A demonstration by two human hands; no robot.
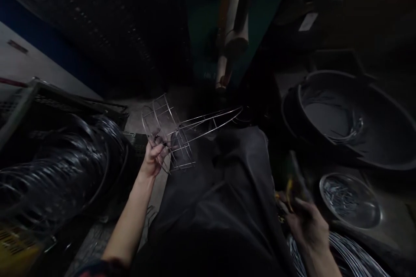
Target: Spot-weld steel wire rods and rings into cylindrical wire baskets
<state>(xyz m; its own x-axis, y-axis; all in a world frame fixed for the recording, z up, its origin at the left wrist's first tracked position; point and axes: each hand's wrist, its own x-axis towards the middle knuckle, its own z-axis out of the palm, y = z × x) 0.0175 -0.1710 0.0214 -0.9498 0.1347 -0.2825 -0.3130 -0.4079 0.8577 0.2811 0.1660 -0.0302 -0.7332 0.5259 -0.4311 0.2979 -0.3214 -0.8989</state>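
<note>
My left hand (155, 156) is closed around one side of a wire frame (182, 138), a light cage of thin metal rods with a long narrow loop reaching right. The frame is held above my dark-covered lap (214, 207). Lower right, my right hand (308, 220) is blurred by motion, its fingers wrapped round a hand tool with yellow on it (294, 186). The tool's kind is too smeared to tell. Close beside that hand is a metal bowl (370, 210) with many short thin metal pieces in it.
A dark crate (24, 112) at left has many wire rings (74, 160) heaped by it. More wire rings (354, 255) lie lower right. A large dark basin (386, 138) stands at right. Ahead, a machine's cylindrical arm (237, 30) hangs down. A yellow crate (19, 246) sits lower left.
</note>
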